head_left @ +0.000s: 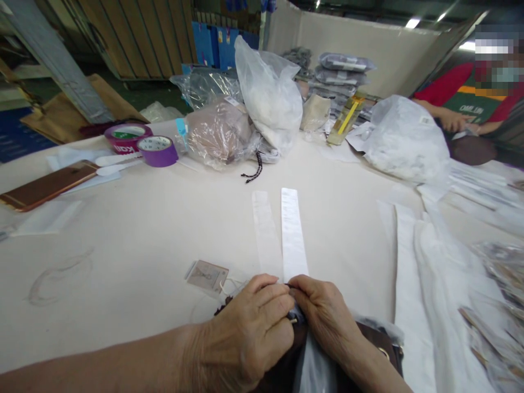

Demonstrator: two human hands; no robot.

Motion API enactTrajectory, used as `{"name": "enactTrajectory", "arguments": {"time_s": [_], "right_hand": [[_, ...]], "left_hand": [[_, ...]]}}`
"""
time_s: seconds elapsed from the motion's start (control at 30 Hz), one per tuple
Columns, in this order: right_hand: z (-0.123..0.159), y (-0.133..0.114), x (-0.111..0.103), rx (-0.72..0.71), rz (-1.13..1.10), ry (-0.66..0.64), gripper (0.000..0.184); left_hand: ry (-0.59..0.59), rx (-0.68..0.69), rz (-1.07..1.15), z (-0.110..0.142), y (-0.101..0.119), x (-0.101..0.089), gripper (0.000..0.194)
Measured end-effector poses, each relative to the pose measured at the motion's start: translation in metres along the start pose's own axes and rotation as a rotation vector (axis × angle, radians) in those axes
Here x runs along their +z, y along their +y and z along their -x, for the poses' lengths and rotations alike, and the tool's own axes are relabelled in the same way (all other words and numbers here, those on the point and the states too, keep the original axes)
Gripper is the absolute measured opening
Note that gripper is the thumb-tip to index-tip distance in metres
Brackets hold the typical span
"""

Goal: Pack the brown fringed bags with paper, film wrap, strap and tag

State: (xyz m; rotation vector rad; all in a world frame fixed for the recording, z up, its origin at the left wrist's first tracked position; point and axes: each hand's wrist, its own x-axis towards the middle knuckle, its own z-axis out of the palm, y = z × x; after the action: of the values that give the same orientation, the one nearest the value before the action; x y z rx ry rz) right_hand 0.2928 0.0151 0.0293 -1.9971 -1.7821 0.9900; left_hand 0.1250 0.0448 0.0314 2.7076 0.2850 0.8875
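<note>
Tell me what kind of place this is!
Probably a factory or packing room: there's purple tape, a stack of plastic-wrapped packages, and another person's hands at work nearby.

Two tape rolls (159, 157), one smartphone (49, 186), one cardboard hang tag (207, 276) and one braided cord (258, 168) are visible. Two pale strips (295, 234) lie mid-tabletop (164, 218); two bulging white plastic bags (405, 142) stand farther back. One co-worker (450, 120) shows.

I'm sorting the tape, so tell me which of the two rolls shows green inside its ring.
The magenta roll on the left, with white lettering on its side; the purple roll beside it shows no green.
</note>
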Motion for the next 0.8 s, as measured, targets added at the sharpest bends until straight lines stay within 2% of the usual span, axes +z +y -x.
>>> {"name": "enactTrajectory", "arguments": {"time_s": [0.13,0.27,0.43,0.63,0.7,0.8], "right_hand": [[0.002,0.002,0.004,-0.002,0.035,0.019,0.030],[0.006,0.002,0.007,0.001,0.090,0.045,0.028],[0.006,0.003,0.008,-0.016,0.074,0.042,0.027],[0.005,0.002,0.007,0.013,-0.057,-0.003,0.027],[0.005,0.002,0.007,0.017,-0.054,-0.003,0.028],[0.006,0.001,0.007,0.010,-0.041,0.004,0.027]], "left_hand": [[-0.050,0.107,0.009,-0.001,-0.002,-0.007,0.024],[-0.075,0.124,0.034,0.000,-0.004,-0.008,0.026],[-0.105,0.011,0.187,-0.001,-0.012,-0.009,0.016],[-0.226,-0.085,0.171,-0.004,-0.005,-0.012,0.009],[-0.189,-0.145,0.159,-0.004,0.002,-0.008,0.016],[-0.045,-0.277,0.103,-0.001,0.013,0.004,0.014]]}}
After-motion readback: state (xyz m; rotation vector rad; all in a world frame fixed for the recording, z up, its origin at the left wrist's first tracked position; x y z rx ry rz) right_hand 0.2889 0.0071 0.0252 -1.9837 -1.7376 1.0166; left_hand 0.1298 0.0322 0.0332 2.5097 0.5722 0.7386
